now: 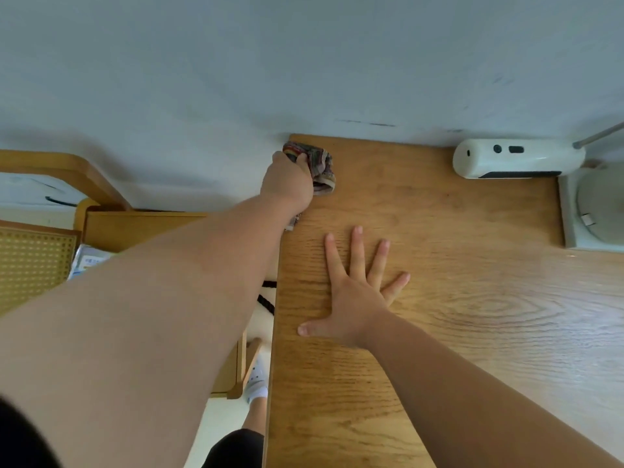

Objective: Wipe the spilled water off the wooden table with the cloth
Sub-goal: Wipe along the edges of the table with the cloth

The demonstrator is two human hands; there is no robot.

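My left hand (288,182) grips a bunched, striped multicolour cloth (320,163) at the far left corner of the wooden table (456,298), close to the wall. A bit of the cloth hangs below my wrist at the table's left edge. My right hand (358,292) lies flat on the tabletop nearer to me, fingers spread and straight, holding nothing. No puddle stands out on the wood; a faint darker patch shows right of the cloth.
A white oblong device (516,158) lies at the table's far edge by the wall. A grey-white appliance base (597,211) stands at the far right. Left of the table are a wooden chair with a woven seat (33,265) and a wooden cabinet (141,231).
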